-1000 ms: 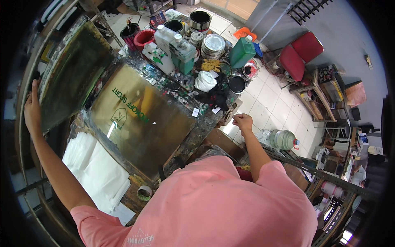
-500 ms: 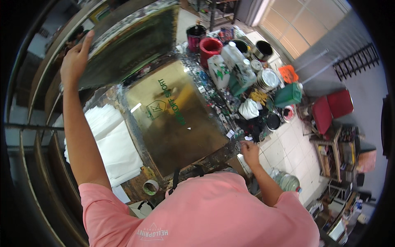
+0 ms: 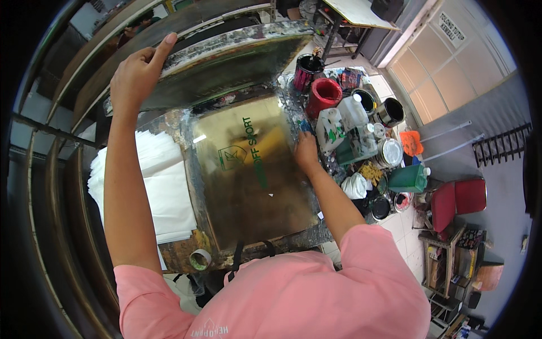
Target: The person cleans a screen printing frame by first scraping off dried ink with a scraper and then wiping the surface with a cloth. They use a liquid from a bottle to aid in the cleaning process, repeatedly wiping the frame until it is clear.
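My left hand (image 3: 135,74) grips the near edge of a raised screen-printing frame (image 3: 226,73), its thumb lying over the rim. The frame stands tilted up at the far side of the worktable. Below it lies a flat, glossy brownish board (image 3: 257,198) bearing green printed lettering and a shield emblem. My right hand (image 3: 306,151) is at the right edge of this board, fingers closed together beside a small blue scrap (image 3: 305,125). Whatever those fingers hold is hidden.
A stack of white sheets (image 3: 164,192) lies left of the board, a tape roll (image 3: 200,259) near the front edge. Paint tubs, including a red bucket (image 3: 324,96), white jugs (image 3: 353,110) and a green jug (image 3: 409,178), crowd the right. Shelving (image 3: 62,198) stands at left.
My right hand has moved from the table's near right corner forward and left to the board's right edge. My left hand still holds the frame up. The whole view has shifted.
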`<state>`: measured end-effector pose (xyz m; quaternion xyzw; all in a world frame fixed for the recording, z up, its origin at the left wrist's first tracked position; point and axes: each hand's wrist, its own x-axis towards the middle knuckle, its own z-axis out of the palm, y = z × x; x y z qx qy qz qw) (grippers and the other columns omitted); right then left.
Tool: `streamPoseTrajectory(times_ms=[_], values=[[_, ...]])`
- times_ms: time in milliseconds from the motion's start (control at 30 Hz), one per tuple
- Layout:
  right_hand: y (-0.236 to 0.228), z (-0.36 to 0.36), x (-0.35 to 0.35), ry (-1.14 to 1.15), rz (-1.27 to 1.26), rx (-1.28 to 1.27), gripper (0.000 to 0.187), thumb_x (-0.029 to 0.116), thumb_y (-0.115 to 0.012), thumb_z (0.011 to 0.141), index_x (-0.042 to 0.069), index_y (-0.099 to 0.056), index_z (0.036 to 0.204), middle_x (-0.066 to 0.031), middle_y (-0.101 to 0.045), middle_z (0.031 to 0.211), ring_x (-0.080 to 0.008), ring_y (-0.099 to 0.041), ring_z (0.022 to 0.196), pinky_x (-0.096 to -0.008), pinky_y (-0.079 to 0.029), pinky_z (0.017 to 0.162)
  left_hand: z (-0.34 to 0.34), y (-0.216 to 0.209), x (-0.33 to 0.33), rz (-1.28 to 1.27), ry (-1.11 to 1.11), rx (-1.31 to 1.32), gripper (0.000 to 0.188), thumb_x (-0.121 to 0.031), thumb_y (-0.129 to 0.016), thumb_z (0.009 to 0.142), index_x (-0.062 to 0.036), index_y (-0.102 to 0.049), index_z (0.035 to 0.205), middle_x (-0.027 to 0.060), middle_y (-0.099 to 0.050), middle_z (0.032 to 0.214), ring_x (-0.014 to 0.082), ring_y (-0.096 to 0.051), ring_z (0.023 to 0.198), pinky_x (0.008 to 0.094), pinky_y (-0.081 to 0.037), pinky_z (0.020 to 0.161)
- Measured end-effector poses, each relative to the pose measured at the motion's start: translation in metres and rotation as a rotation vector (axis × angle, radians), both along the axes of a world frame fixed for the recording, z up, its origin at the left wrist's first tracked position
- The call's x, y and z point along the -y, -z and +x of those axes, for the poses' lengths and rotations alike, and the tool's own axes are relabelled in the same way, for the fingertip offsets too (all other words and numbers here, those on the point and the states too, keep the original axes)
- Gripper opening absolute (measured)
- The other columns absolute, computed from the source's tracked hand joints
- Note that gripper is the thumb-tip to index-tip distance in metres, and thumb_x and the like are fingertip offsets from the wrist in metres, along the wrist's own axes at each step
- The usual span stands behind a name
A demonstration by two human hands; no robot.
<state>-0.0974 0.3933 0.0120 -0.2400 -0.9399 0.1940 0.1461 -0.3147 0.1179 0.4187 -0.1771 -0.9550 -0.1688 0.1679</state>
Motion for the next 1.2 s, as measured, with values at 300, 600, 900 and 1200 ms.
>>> streamPoseTrajectory(times_ms=[300, 600, 900, 1200], values=[[0.045, -0.085, -0.05, 0.02, 0.284, 0.324, 0.018, 0.007, -0.066, 0.087, 0.001, -0.071, 0.103, -0.0177, -0.063, 0.119, -0.0332, -0.062, 0.112, -0.0415, -0.058, 0.092, -0.005, -0.004, -0.001, 0.011, 0.039, -0.026, 0.091, -0.091, -0.04, 0.084, -0.0115, -0.082, 0.099, 0.0154, -0.076, 0.093, 0.0368, -0.072, 0.097, 0.0461, -0.053, 0.087], [0.034, -0.084, -0.056, -0.027, 0.268, 0.307, 0.012, 0.005, -0.061, 0.089, 0.001, -0.072, 0.094, -0.0199, -0.068, 0.106, -0.0365, -0.069, 0.102, -0.0433, -0.061, 0.086, -0.003, -0.014, -0.009, 0.05, 0.016, 0.005, 0.084, -0.079, -0.046, 0.092, -0.0008, -0.074, 0.076, 0.0216, -0.071, 0.079, 0.0375, -0.069, 0.084, 0.0487, -0.05, 0.078], [0.028, -0.099, -0.061, 0.016, 0.19, 0.371, 0.018, 0.007, -0.057, 0.091, 0.002, -0.075, 0.092, -0.0192, -0.072, 0.101, -0.0346, -0.072, 0.095, -0.0468, -0.061, 0.083, 0.007, -0.02, -0.013, 0.029, -0.001, 0.006, 0.089, -0.082, -0.044, 0.091, 0.0002, -0.075, 0.081, 0.0244, -0.071, 0.086, 0.0396, -0.068, 0.093, 0.0495, -0.05, 0.085], [0.016, -0.021, 0.053, -0.068, 0.081, -0.106, 0.01, 0.006, -0.057, 0.089, 0.0, -0.065, 0.092, -0.0236, -0.065, 0.1, -0.0409, -0.064, 0.099, -0.05, -0.052, 0.087, -0.014, -0.004, -0.008, 0.093, 0.064, 0.047, 0.084, -0.079, -0.047, 0.091, -0.0053, -0.076, 0.119, 0.0218, -0.073, 0.118, 0.0354, -0.068, 0.116, 0.0449, -0.048, 0.101]])
